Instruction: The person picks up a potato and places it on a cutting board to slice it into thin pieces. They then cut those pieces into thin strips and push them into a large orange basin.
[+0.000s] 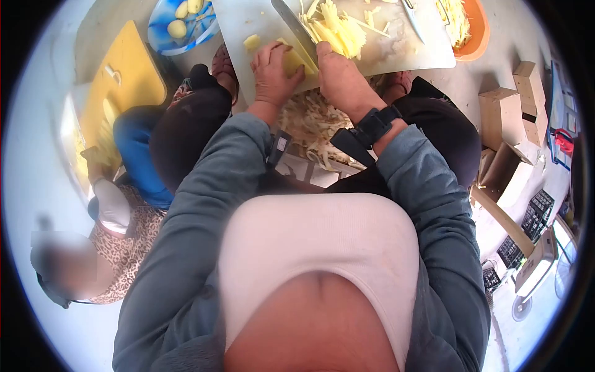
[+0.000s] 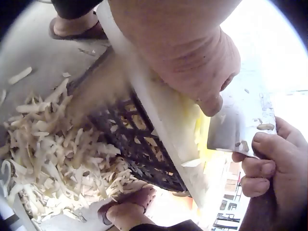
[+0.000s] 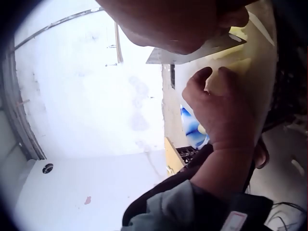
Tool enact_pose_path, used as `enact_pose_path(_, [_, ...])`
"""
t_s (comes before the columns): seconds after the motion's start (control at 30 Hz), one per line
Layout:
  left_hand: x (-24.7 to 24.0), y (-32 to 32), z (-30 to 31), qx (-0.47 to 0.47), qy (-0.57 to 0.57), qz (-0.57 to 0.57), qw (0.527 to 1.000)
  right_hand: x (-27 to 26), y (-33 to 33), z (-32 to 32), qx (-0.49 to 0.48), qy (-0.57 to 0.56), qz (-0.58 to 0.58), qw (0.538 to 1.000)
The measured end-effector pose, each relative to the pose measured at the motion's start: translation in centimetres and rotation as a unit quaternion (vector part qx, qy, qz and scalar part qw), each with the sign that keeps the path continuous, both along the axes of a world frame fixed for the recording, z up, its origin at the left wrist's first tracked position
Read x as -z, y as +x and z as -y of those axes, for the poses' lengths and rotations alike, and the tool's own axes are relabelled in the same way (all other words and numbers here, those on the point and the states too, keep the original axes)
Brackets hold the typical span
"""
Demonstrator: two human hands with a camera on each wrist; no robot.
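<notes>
My right hand grips a kitchen knife by its handle, its broad blade slanting across the cutting board. Just left of the blade, my left hand holds pieces of peeled potato down on the board, thumb and fingers around them. A heap of cut potato sticks lies on the blade's other side. In the left wrist view the blade stands close to the left fingertips. The right wrist view shows the left thumb and fingers spread around the potato.
Below the board a dark crate stands beside a pile of peelings. A blue-and-white basin holds whole potatoes; an orange bowl holds potato sticks. Another knife lies on the board. A person sits at left by a yellow board.
</notes>
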State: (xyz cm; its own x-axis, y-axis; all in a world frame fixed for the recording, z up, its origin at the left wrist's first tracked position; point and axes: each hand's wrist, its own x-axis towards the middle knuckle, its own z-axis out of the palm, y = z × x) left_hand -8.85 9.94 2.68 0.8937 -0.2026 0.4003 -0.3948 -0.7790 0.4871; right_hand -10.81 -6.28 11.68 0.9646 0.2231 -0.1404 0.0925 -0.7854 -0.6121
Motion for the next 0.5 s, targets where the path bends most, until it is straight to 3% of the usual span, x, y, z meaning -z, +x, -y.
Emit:
enact_pose_path(0.2, [-0.5, -0.6, -0.8, -0.074, 0.063, -0.072, 0.993, 1.3, -0.6, -0.1, -0.033, -0.008, -0.007, 0.999])
enact_pose_path(0.5, [0.2, -0.4, -1.4, -0.040, 0.021, -0.089, 0.995, 1.2, -0.4, -0.7, -0.042, -0.041, -0.007, 0.998])
